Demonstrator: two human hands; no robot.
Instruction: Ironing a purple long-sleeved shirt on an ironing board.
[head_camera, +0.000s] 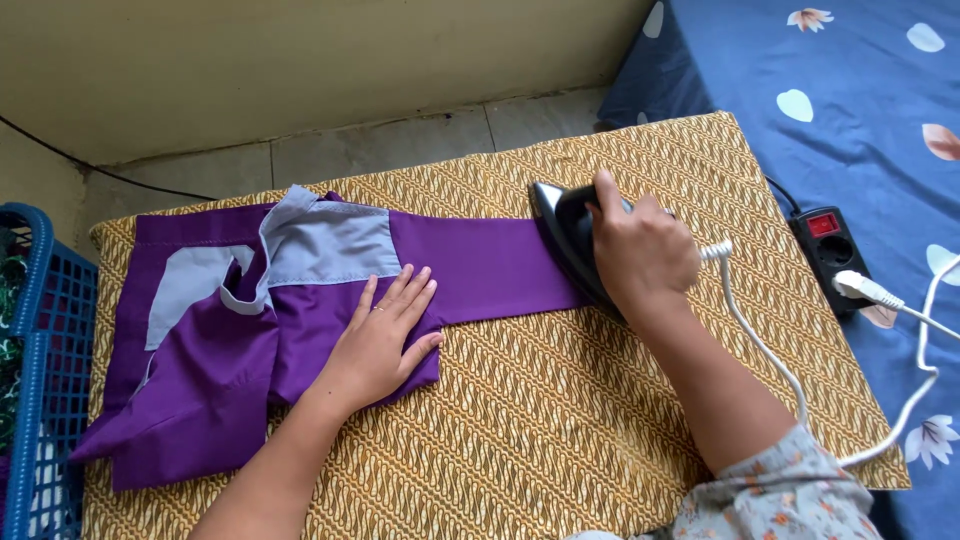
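Purple garment (300, 330) is spread on the patterned cloth pad (560, 420), sleeve extended rightward. Left hand (380, 345) is laid flat, fingers spread, nothing gripped. Right hand (640, 250) is closed round the black iron (570, 235) at the sleeve end. Scorching is risked if held stationary. White cord (760, 350) could be snagged; power strip (828, 250) and blue basket (40, 330) flank.

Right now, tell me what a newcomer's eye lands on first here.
The bright purple garment with grey panels stands out most, spread across the left half of a yellow-brown patterned cloth pad. The left hand lies flat on it, while the right hand grips a black electric iron at the sleeve's end. To the right, a black power strip with a red switch sits on a blue flowered sheet.
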